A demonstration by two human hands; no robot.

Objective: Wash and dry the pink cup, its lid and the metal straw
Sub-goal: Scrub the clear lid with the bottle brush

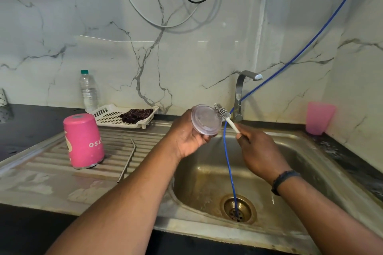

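My left hand [187,134] grips the clear round lid [205,119] over the sink, its flat face tilted toward me. My right hand [259,151] holds the white handle of a small bristle brush [222,111], whose head lies against the lid's upper right edge. The pink cup [83,140] stands upside down on the ribbed draining board [145,141] at the left. The metal straw [128,160] lies on the board just right of the cup.
A steel sink basin [203,176] with a brass drain [238,209] lies below my hands. A blue hose [229,163] hangs into the drain beside the tap [240,93]. A white tray [107,116] holds a dark cloth [136,115]. A water bottle [88,91] and a pink tumbler [319,118] stand by the wall.
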